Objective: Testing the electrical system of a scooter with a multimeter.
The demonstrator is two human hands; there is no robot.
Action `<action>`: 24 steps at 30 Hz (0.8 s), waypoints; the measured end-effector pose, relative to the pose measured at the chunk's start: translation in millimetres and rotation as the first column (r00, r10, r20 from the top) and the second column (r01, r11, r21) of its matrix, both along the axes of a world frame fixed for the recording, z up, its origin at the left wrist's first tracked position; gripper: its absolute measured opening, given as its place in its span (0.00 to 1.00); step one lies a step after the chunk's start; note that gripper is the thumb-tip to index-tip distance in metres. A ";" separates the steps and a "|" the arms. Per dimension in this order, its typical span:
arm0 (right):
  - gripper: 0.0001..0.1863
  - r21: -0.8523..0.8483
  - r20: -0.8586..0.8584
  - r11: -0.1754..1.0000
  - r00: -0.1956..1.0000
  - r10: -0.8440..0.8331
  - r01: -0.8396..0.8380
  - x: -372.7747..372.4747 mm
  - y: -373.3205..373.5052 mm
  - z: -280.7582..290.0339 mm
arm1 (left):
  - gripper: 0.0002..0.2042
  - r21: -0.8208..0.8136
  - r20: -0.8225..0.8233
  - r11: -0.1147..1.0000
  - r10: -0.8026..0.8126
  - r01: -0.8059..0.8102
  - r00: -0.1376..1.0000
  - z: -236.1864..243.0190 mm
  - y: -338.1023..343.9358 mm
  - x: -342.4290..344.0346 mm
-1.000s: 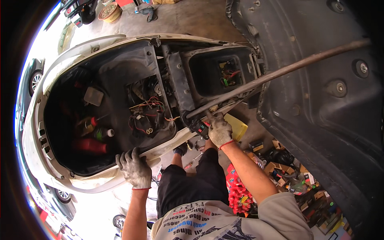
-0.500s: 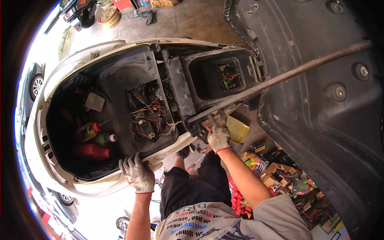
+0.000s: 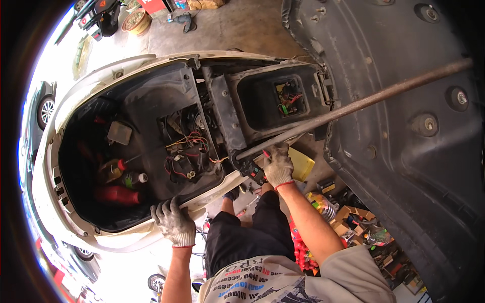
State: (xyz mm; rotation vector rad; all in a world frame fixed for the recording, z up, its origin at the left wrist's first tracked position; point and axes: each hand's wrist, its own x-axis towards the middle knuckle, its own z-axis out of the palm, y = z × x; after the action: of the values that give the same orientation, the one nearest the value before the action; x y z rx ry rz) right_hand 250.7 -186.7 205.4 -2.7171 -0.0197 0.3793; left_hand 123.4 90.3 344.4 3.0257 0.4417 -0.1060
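My left hand (image 3: 173, 222), in a grey glove, has its fingers curled over the pale rim (image 3: 206, 195) of an opened scooter body. My right hand (image 3: 277, 164), gloved too, is closed at a small red piece (image 3: 265, 154) that I cannot make out, beside a black part (image 3: 249, 169) with coloured buttons. A long rusty metal bar (image 3: 353, 107) runs from there across the raised black seat underside (image 3: 399, 151). The dark storage bay (image 3: 144, 156) holds bottles (image 3: 117, 194), a clear box (image 3: 119, 132) and loose wires (image 3: 184, 144); a smaller recess (image 3: 255, 101) shows more wires.
A power drill (image 3: 183, 20) and plant pots (image 3: 135, 22) lie on the concrete floor (image 3: 242, 28) beyond the scooter. A yellow tray (image 3: 303, 164) and a pile of boxes (image 3: 353, 224) are beside my legs. A car wheel (image 3: 46, 108) shows at far left.
My right fingers have shifted slightly, and more of the small red piece shows between them. My left hand stays on the rim. The whole view has shifted a little.
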 end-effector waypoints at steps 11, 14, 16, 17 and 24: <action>0.24 -0.175 -0.176 0.974 0.978 0.115 -0.146 39.4 -29.6 -43.3 | 0.21 0.016 0.018 1.000 -0.016 0.016 1.000 -1.8 -0.9 2.8; 0.22 -0.190 -0.178 0.934 0.946 0.271 -0.303 42.3 -45.3 -44.4 | 0.20 0.019 0.015 1.000 -0.013 0.012 1.000 -0.4 0.3 1.7; 0.21 -0.071 -0.148 0.938 0.934 0.325 -0.338 45.7 -47.4 -41.3 | 0.20 0.026 0.004 1.000 -0.002 0.002 1.000 1.5 1.7 -0.8; 0.20 -0.112 -0.117 0.921 0.926 0.360 -0.373 44.5 -51.2 -44.5 | 0.20 0.026 0.004 1.000 -0.004 0.004 1.000 1.7 0.4 1.1; 0.23 -0.298 -0.115 0.865 0.915 0.388 -0.404 49.5 -51.7 -63.5 | 0.20 0.020 -0.002 1.000 -0.016 0.016 1.000 -0.3 -1.0 1.5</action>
State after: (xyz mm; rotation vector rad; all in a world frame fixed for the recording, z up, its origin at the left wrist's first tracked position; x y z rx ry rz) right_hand 300.2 -238.4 141.9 -3.0117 -0.5602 0.6166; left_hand 124.8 89.3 344.1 3.0500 0.4207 -0.1059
